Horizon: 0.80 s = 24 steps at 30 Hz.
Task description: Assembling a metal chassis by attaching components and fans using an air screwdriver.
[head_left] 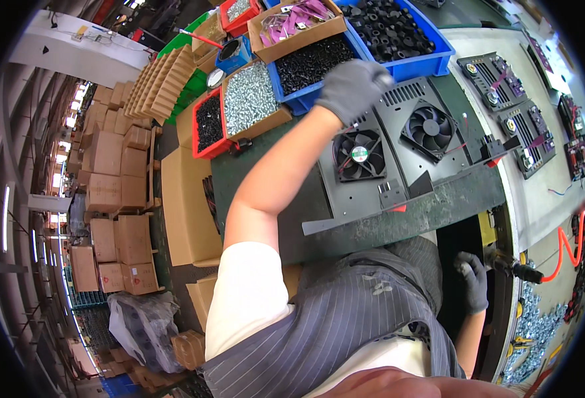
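My left hand, in a grey glove, is over the far end of two dark metal panels, beside the blue bin of small black screws. Its fingers are curled together; what they hold, if anything, is hidden. The near-left panel carries a black fan with a round green-and-white label. On the other panel sits a second black fan, its blades showing. My right hand, also gloved, is low beside the bench edge, left of a dark air tool. Its fingers are bent inward, and any small thing in them cannot be made out.
Silver screws fill a carton next to a red bin of black screws. A blue bin of black parts stands behind. Further assemblies lie at right. An orange coiled hose runs from the tool.
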Each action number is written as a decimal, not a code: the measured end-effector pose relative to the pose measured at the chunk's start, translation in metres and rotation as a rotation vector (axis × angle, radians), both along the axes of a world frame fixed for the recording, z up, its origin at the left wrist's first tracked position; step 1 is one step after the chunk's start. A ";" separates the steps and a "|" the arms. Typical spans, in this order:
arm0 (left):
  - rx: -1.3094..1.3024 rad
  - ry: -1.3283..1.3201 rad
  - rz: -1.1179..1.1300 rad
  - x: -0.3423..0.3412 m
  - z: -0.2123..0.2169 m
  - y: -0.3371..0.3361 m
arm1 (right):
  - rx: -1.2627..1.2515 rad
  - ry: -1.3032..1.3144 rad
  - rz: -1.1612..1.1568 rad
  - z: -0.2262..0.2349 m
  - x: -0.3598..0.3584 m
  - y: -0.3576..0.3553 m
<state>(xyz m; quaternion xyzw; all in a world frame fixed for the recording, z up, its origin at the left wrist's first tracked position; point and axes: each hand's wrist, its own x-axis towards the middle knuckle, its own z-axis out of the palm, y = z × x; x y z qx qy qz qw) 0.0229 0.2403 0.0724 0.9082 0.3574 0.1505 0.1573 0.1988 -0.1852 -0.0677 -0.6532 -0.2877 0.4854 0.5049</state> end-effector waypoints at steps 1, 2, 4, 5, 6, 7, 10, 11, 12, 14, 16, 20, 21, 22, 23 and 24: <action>0.016 0.006 0.060 -0.007 0.005 0.021 | -0.071 -0.010 0.044 -0.004 0.005 -0.007; 0.050 0.031 0.035 -0.012 0.009 0.041 | -0.103 -0.051 0.066 -0.007 0.010 -0.015; 0.152 0.113 0.047 -0.019 0.007 0.075 | -0.189 -0.011 0.020 -0.014 0.020 -0.028; 0.210 0.195 0.105 -0.020 0.003 0.088 | -0.227 0.047 0.036 -0.016 0.025 -0.034; 0.134 0.251 0.085 -0.019 0.000 0.099 | -0.227 0.023 -0.011 -0.018 0.029 -0.038; 0.058 0.277 0.056 -0.016 -0.006 0.104 | -0.245 0.040 0.022 -0.020 0.032 -0.041; -0.019 0.314 0.094 -0.009 -0.013 0.109 | -0.258 0.085 0.018 -0.016 0.036 -0.046; -0.104 0.377 0.103 -0.008 -0.011 0.110 | -0.273 0.153 0.052 -0.012 0.037 -0.048; -0.139 0.409 0.079 -0.010 -0.009 0.109 | -0.279 0.142 0.079 -0.007 0.038 -0.051; -0.194 0.425 0.054 -0.015 -0.004 0.109 | -0.356 0.106 0.067 0.009 0.045 -0.058; -0.148 0.410 0.049 -0.022 -0.003 0.109 | -0.442 0.177 0.094 0.028 0.055 -0.068; -0.736 -0.067 0.259 -0.035 -0.010 0.119 | -0.594 0.320 0.105 0.075 0.083 -0.083; -0.770 -0.090 0.187 -0.038 -0.011 0.124 | -0.622 0.275 0.062 0.086 0.091 -0.081; -0.997 -0.339 0.287 -0.043 -0.013 0.127 | -0.609 0.231 0.052 0.096 0.100 -0.078; -1.204 -0.586 0.417 -0.047 -0.013 0.131 | -0.597 0.188 0.042 0.105 0.107 -0.073; -1.336 -0.680 0.361 -0.054 -0.011 0.136 | -0.520 -0.059 0.111 0.109 0.111 -0.064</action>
